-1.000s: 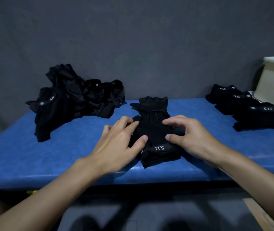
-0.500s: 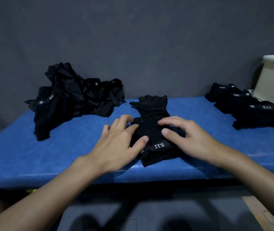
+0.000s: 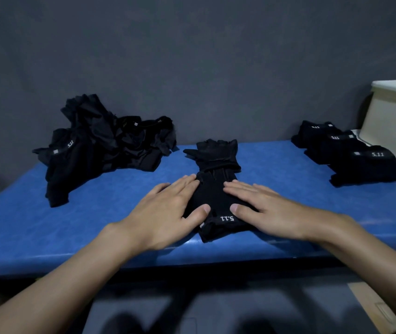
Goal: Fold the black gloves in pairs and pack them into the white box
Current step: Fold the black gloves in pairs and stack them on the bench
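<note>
Your left hand (image 3: 168, 210) and right hand (image 3: 264, 208) have gone from curled fingertips to lying flat, fingers straight, pressing the stacked glove pair (image 3: 216, 189) onto the blue tabletop (image 3: 95, 225) near its front edge. I judge the pair aligned and ready to fold. Its long axis runs from you towards the wall, labelled cuff nearest you, fingers pointing away.

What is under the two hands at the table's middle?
The left hand and right hand press flat on the black gloves lying on the blue table. The cuff logo shows between the thumbs. The glove edges beneath the palms are covered.
</note>
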A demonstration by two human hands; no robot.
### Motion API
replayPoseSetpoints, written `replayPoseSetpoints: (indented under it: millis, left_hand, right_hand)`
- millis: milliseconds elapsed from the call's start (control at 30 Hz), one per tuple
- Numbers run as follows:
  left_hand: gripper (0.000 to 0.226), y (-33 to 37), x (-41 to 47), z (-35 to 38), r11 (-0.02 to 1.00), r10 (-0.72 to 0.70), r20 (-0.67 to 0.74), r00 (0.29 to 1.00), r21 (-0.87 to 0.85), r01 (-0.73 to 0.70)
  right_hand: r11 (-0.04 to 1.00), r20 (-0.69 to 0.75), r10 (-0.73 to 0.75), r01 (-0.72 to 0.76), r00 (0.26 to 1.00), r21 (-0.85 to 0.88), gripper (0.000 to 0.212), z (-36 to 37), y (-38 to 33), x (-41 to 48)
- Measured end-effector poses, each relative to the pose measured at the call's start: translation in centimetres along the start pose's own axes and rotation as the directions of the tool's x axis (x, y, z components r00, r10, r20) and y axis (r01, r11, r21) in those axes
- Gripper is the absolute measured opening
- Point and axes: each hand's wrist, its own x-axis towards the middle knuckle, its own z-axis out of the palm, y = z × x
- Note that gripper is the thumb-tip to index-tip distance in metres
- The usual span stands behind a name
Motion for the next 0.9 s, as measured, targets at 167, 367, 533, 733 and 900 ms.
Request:
replayPoseSetpoints:
  millis: [167, 367, 533, 733, 900]
  left_hand:
    - [0.096, 0.0, 0.0, 0.0, 1.000, -0.010, 0.004, 1.000, -0.011, 0.010]
    - [0.093, -0.6, 0.5, 0.1, 1.000, 0.007, -0.003, 1.000, 0.019, -0.007]
    - [0.095, -1.1, 1.0, 0.2, 1.000, -0.009, 0.002, 1.000, 0.000, 0.009]
    - [0.062, -1.0, 0.3, -0.9, 0.966, 0.224, -0.264, 0.938, -0.065, -0.249]
    - [0.066, -0.4, -0.9, -1.3, 0.909, 0.405, -0.194, 0.894, -0.024, -0.417]
  right_hand:
    - [0.977, -0.197, -0.104, 0.138, 0.975, 0.166, 0.043, -0.3, 0.0, -0.7]
    - [0.930, -0.177, -0.202, 0.245, 0.963, 0.274, 0.014, -2.2, -0.1, -2.3]
    - [0.937, -0.005, -0.147, 0.141, 0.989, 0.319, 0.041, -1.9, 1.0, -2.8]
    - [0.943, -0.065, -0.143, 0.156, 0.988, 0.293, 0.036, -1.6, 1.0, -2.7]
    - [0.945, -0.121, -0.132, 0.162, 0.984, 0.285, 0.029, -1.4, 0.7, -2.7]
